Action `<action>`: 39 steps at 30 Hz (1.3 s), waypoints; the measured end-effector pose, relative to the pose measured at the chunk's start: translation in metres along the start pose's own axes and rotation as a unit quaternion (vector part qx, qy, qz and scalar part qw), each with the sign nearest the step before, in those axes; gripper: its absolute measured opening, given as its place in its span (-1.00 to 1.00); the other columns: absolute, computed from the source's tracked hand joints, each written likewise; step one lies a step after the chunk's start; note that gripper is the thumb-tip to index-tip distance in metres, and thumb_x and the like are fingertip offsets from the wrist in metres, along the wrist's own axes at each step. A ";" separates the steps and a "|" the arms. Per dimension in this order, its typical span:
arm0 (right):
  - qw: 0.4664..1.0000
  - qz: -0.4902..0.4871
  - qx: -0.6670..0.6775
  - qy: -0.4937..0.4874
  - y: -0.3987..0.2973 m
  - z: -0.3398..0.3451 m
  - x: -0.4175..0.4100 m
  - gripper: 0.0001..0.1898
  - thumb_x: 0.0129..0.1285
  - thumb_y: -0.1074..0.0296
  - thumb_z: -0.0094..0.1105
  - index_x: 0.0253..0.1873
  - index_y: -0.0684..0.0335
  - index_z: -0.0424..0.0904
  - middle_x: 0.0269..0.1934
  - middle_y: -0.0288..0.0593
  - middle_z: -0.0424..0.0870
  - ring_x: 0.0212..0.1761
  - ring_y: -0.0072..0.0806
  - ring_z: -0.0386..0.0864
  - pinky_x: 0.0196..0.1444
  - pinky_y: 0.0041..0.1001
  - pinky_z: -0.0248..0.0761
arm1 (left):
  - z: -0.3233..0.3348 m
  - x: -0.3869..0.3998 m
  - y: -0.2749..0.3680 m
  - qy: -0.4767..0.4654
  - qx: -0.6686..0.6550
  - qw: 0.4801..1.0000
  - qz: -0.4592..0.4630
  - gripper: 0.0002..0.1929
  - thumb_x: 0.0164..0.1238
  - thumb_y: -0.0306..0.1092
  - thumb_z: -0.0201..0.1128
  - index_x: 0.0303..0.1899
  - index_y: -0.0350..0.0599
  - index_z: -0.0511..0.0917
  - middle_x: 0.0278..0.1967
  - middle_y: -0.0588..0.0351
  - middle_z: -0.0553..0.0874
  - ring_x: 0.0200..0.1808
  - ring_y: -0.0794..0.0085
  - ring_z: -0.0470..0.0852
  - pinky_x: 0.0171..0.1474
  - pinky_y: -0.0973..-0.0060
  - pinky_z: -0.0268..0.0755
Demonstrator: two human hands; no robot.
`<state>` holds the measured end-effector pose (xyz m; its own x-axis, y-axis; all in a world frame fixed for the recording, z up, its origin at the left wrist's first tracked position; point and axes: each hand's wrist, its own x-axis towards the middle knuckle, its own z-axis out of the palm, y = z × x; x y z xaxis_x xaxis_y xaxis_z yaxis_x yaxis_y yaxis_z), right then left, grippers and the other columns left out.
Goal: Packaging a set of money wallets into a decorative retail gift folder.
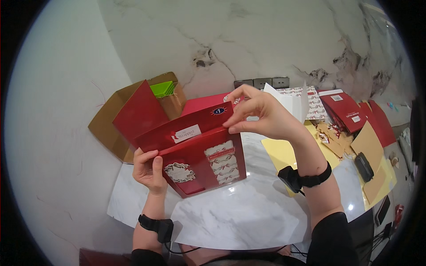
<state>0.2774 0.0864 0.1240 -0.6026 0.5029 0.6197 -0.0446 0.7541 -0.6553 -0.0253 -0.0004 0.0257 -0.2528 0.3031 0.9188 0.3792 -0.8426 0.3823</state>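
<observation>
A red card box or wallet (203, 163) is tilted over the marble table, its flap raised at the back. On its front are a round wreath tag (179, 172) and a bow-patterned piece (223, 163); a white label (187, 133) and a round price sticker (218, 111) are on the flap. My left hand (149, 169) pinches the upper left edge between thumb and fingers. At the upper right corner my right hand (259, 114) pinches the same edge with thumb and fingertips. Both wrists wear black strapped devices.
Behind on the left stands an open cardboard box (116, 116) with a green plastic basket (162, 89). Right of my hands lie yellow sheets (278, 149), torn paper scraps (336, 139), red packages (346, 111) and a black case (364, 167). Wall sockets (262, 83) are behind.
</observation>
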 end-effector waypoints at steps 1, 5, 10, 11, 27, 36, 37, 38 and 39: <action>1.000 0.000 0.000 0.004 -0.003 0.000 0.001 -0.83 0.15 0.52 0.46 -0.14 0.18 0.82 0.00 -0.19 0.56 -0.04 -0.49 0.62 -0.02 -0.48 0.55 | -0.001 0.001 0.000 0.004 0.005 1.000 0.005 -0.89 0.36 -0.51 0.27 -0.13 -0.28 0.60 0.00 0.00 0.61 0.06 0.35 0.57 0.23 0.41 0.34; 0.998 0.036 0.054 -0.025 -0.014 0.005 0.003 -0.81 0.22 0.57 0.37 -0.07 0.24 0.80 -0.27 -0.23 0.72 -0.18 -0.54 0.66 -0.08 -0.56 0.53 | -0.007 0.004 -0.011 -0.021 0.000 1.000 0.020 -0.90 0.42 -0.54 0.19 -0.10 -0.27 0.59 0.19 -0.12 0.57 0.26 0.21 0.52 0.37 0.30 0.28; 0.995 0.079 -0.059 -0.023 -0.041 0.016 -0.001 -0.78 0.18 0.63 0.31 -0.07 0.34 0.73 -0.22 -0.13 0.73 -0.20 -0.38 0.72 -0.13 -0.44 0.61 | 0.011 0.017 0.000 -0.023 0.153 0.979 0.136 -0.85 0.37 -0.56 0.22 -0.09 -0.18 0.61 0.25 -0.14 0.49 0.30 0.14 0.49 0.50 0.09 0.14; 0.995 0.079 -0.057 -0.019 -0.042 0.020 -0.002 -0.78 0.18 0.63 0.31 -0.07 0.34 0.73 -0.22 -0.13 0.73 -0.20 -0.38 0.72 -0.13 -0.44 0.61 | 0.012 0.018 0.006 -0.039 0.237 0.948 0.207 -0.83 0.31 -0.58 0.25 -0.11 -0.12 0.63 0.24 -0.13 0.50 0.25 0.16 0.52 0.53 -0.01 0.09; 0.996 -0.044 -0.073 -0.014 -0.051 0.038 -0.005 -0.84 0.07 0.64 0.19 -0.20 0.39 0.61 -0.27 0.02 0.69 -0.18 -0.10 0.69 -0.14 -0.31 0.55 | 0.049 0.010 0.049 -0.190 0.334 0.855 0.349 -0.72 0.18 -0.40 0.44 -0.04 0.05 0.71 -0.01 0.13 0.67 -0.05 0.24 0.62 0.07 0.25 0.46; 0.999 -0.032 -0.008 -0.024 -0.057 0.033 -0.006 -0.82 -0.02 0.66 0.15 -0.27 0.42 0.65 -0.39 0.07 0.71 -0.31 -0.09 0.71 -0.23 -0.31 0.54 | 0.045 -0.007 0.036 -0.181 0.322 0.865 0.341 -0.70 0.30 -0.48 0.34 0.05 0.04 0.65 0.06 0.11 0.53 0.12 0.25 0.55 0.42 -0.07 0.31; 0.999 -0.027 -0.004 -0.030 -0.057 0.033 -0.006 -0.83 -0.02 0.65 0.16 -0.27 0.42 0.64 -0.40 0.08 0.71 -0.31 -0.10 0.70 -0.25 -0.30 0.53 | 0.047 -0.008 0.035 -0.183 0.321 0.865 0.340 -0.70 0.30 -0.48 0.34 0.05 0.04 0.65 0.06 0.11 0.53 0.12 0.25 0.55 0.42 -0.07 0.31; 0.999 -0.025 -0.004 -0.029 -0.057 0.033 -0.006 -0.83 -0.02 0.65 0.16 -0.27 0.42 0.64 -0.40 0.08 0.71 -0.31 -0.10 0.70 -0.25 -0.30 0.53 | 0.051 -0.009 0.036 -0.178 0.319 0.869 0.333 -0.69 0.31 -0.51 0.32 0.05 0.03 0.63 0.04 0.12 0.52 0.13 0.24 0.54 0.44 -0.09 0.29; 0.999 -0.030 -0.019 -0.026 -0.056 0.033 -0.005 -0.83 -0.02 0.65 0.16 -0.28 0.42 0.64 -0.41 0.07 0.70 -0.32 -0.10 0.70 -0.26 -0.29 0.52 | 0.053 -0.010 0.036 -0.174 0.317 0.874 0.325 -0.69 0.31 -0.55 0.30 0.05 0.03 0.62 0.03 0.13 0.51 0.14 0.23 0.54 0.46 -0.12 0.27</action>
<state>0.2563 0.0278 0.1429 -0.6402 0.4342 0.6338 -0.0519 0.7987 -0.5996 0.0386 -0.0101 0.0351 0.4438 0.0611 0.8941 0.7868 -0.5041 -0.3561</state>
